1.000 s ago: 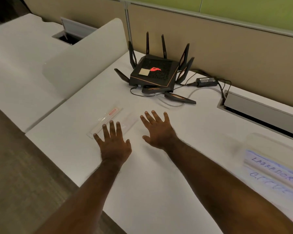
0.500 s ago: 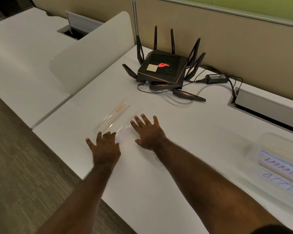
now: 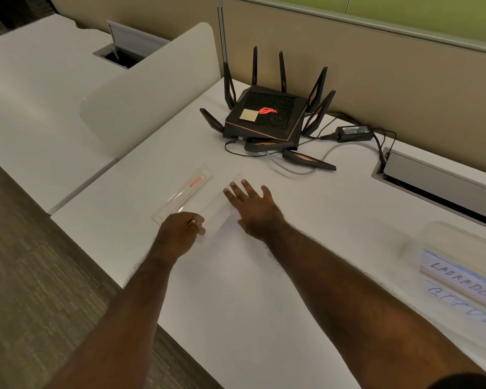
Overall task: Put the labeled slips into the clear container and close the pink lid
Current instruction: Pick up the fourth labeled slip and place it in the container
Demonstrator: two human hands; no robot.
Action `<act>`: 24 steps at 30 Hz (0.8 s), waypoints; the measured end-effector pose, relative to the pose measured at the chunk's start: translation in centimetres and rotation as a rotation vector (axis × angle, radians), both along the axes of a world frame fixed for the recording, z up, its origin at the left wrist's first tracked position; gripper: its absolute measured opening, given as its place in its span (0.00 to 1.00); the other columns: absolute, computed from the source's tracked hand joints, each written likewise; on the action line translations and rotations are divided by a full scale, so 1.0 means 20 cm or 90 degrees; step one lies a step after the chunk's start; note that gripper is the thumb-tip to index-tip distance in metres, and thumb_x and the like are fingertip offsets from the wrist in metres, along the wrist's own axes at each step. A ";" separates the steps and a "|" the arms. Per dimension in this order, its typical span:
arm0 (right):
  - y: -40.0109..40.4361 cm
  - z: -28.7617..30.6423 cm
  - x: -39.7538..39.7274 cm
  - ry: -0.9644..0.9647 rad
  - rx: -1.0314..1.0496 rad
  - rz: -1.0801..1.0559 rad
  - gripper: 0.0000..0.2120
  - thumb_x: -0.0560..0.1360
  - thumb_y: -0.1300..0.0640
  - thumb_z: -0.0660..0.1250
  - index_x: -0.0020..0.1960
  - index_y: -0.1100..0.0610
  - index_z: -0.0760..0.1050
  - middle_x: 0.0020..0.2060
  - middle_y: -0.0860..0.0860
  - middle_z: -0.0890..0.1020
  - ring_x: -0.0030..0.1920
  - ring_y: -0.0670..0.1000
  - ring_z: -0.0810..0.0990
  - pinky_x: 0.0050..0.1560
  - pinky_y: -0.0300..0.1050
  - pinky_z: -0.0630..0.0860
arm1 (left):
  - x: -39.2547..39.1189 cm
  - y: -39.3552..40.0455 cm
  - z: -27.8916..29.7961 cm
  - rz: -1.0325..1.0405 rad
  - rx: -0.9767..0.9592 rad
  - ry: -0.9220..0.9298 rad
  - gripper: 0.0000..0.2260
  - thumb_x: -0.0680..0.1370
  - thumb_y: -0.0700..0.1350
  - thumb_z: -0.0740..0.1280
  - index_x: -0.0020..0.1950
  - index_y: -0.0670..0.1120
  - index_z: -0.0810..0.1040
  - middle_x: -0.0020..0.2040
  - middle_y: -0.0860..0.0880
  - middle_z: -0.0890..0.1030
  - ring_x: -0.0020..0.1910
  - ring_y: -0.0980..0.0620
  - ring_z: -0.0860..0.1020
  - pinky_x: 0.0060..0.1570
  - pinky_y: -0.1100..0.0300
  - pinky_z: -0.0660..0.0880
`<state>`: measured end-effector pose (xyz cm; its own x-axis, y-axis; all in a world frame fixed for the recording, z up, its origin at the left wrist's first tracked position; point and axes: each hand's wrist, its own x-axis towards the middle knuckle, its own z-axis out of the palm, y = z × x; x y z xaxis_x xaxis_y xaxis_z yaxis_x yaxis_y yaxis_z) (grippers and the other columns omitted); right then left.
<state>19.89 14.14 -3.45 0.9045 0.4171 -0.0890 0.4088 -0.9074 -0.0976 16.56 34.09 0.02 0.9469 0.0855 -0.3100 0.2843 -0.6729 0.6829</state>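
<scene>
Near desk (image 3: 236, 290) front edge | left hand (image 3: 177, 234) fingers pinch slip (image 3: 216, 211) corner | right hand (image 3: 253, 209) flat, splayed

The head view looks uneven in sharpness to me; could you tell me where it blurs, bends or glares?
Head view: the router is crisp with a glowing red logo; the clear container at the right edge smears, though LABRADOR on a slip reads; wide-angle bending curves the desk edge; lighting is dim and warm, without harsh glare.
</scene>
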 end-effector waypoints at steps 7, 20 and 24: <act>-0.27 0.13 0.00 -0.108 0.049 -0.029 0.39 0.76 0.62 0.67 0.78 0.48 0.49 0.79 0.52 0.51 0.78 0.56 0.44 0.73 0.64 0.51 | 0.05 -0.08 0.25 -0.087 -0.182 0.159 0.08 0.80 0.46 0.65 0.54 0.48 0.83 0.46 0.49 0.85 0.42 0.53 0.78 0.48 0.58 0.72; -0.92 0.37 -0.17 -0.006 0.091 -0.139 0.29 0.71 0.39 0.69 0.70 0.41 0.69 0.67 0.45 0.76 0.68 0.50 0.70 0.67 0.55 0.59 | 0.10 -0.46 0.35 -0.334 -0.019 0.063 0.31 0.73 0.59 0.71 0.74 0.55 0.67 0.70 0.51 0.73 0.64 0.49 0.74 0.58 0.56 0.72; -1.13 0.45 -0.29 0.019 0.123 -0.207 0.27 0.70 0.37 0.69 0.68 0.42 0.73 0.64 0.43 0.78 0.65 0.49 0.73 0.65 0.52 0.62 | 0.09 -0.70 0.36 -0.378 0.042 -0.036 0.27 0.74 0.50 0.72 0.72 0.51 0.70 0.70 0.49 0.73 0.63 0.50 0.73 0.50 0.62 0.70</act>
<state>14.09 -8.47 5.55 0.9906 0.1200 -0.0655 0.0965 -0.9531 -0.2870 18.45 20.08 7.18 0.8534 -0.4457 -0.2702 -0.1881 -0.7468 0.6379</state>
